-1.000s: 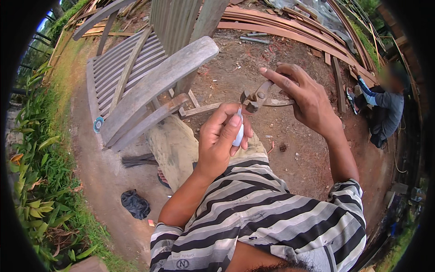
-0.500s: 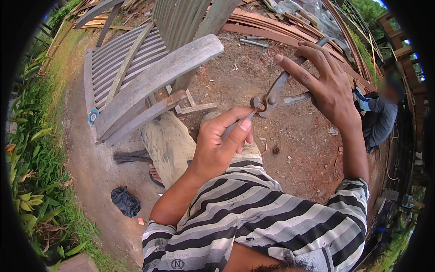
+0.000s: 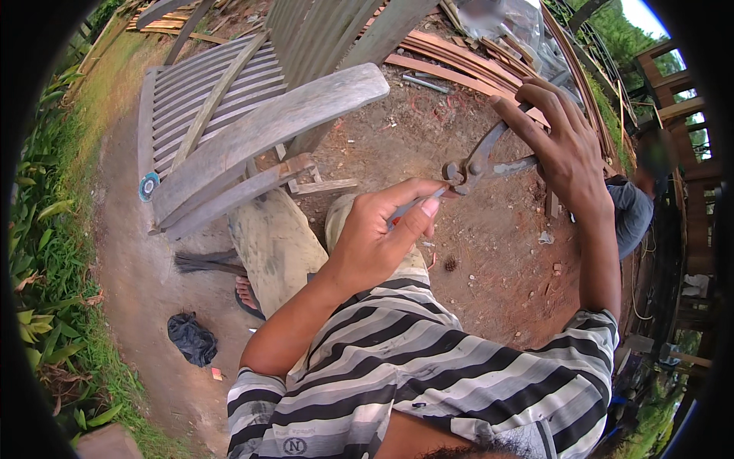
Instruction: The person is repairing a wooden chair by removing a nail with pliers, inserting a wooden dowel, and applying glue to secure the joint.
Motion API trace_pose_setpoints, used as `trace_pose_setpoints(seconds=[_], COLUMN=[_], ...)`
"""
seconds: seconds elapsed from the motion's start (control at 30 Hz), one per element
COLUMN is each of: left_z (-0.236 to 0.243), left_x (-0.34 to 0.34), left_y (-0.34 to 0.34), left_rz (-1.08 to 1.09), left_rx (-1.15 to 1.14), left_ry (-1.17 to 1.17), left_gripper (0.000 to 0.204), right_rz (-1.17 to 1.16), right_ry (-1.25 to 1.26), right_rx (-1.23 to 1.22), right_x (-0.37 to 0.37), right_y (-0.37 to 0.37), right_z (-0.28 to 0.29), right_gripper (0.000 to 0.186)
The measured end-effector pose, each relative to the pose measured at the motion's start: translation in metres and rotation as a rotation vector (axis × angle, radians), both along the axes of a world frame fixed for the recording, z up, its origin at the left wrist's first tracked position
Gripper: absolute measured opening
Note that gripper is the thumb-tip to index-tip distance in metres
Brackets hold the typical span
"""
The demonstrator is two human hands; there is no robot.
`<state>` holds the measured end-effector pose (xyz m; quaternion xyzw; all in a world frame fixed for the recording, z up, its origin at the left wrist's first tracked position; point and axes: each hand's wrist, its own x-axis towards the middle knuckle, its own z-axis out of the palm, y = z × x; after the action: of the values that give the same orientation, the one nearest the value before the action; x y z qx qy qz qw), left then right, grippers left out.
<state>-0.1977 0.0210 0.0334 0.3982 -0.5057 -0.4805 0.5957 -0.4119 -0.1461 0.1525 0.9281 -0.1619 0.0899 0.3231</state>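
Observation:
Between the thumb and forefinger of my left hand (image 3: 375, 237) is a thin grey metal piece (image 3: 417, 205), mostly hidden by the fingers. Its far end meets the jaws of a pair of worn metal pincers (image 3: 475, 164). My right hand (image 3: 567, 149) holds the pincers by their spread handles, fingers stretched over the upper one and the palm side against the lower. Whether the jaws touch the metal piece or grip it, I cannot tell. Left of my hands, the armrest (image 3: 279, 126) of a weathered slatted wooden chair reaches toward them.
A blue-rimmed disc (image 3: 149, 187) sits at the chair's corner. Stacked planks (image 3: 459, 65) and clear plastic sheeting lie beyond. At right another person (image 3: 631, 218) is bent low. A black plastic bag (image 3: 192, 338) and a dark brush-like bundle (image 3: 206, 262) lie on the dirt near my foot.
My view has shifted slightly, and both hands sit a little farther right in it. The upper handle's tip, which stuck out past my right fingers, is now hidden behind them.

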Motion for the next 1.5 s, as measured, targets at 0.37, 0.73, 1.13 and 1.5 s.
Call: trace_pose_setpoints(seconds=[0.37, 0.73, 1.13, 1.5], left_z=[0.002, -0.001, -0.037, -0.046], left_x=[-0.003, -0.009, -0.024, -0.027], left_y=[-0.013, -0.056, -0.098, -0.12], left_rz=[-0.008, -0.055, -0.071, -0.119], left_rx=[0.009, -0.163, -0.054, 0.013], left_ry=[-0.022, 0.013, -0.157, -0.077], left_gripper=[0.032, 0.036, 0.031, 0.02], right_rz=[0.015, -0.045, -0.086, -0.035], right_ry=[0.051, 0.108, 0.258, 0.226], right_rx=[-0.06, -0.204, -0.288, -0.102], right_x=[0.001, 0.0, -0.005, -0.016], right_y=[-0.003, -0.012, -0.033, -0.073], right_z=[0.019, 0.049, 0.049, 0.026], right_gripper=[0.053, 0.036, 0.016, 0.016])
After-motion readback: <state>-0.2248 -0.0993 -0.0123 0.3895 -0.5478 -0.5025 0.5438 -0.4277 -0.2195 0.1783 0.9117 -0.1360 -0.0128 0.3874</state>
